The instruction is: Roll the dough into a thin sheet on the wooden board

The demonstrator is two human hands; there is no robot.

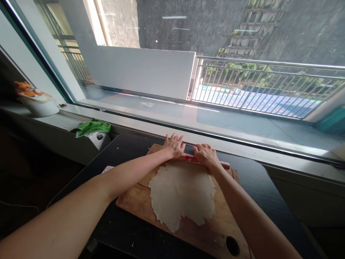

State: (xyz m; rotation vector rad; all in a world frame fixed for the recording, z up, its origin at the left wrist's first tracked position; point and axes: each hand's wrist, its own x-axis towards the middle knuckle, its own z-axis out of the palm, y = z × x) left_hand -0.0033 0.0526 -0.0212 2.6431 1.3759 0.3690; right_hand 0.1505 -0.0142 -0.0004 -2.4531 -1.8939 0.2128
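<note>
My left hand (pixel 174 145) and right hand (pixel 207 155) rest over the rolling pin (pixel 191 158), fingers extended rather than clamped, presumably so it can turn under my palms. It lies across the dough's (pixel 183 194) far edge; the wooden board (pixel 129 201) beneath, on the bench (pixel 252 180), probably gives firm backing.

The dough sheet (pixel 183 194) looked matt and smooth, with rough edges, and the cutting board (pixel 130 202) was smooth wood. The tabletop (pixel 256 181) had a fine wood-grain finish, the green towel (pixel 94 127) was fuzzy cloth, the balcony railing (pixel 252 87) glossy metal and the grey wall (pixel 194 27) rough.
</note>
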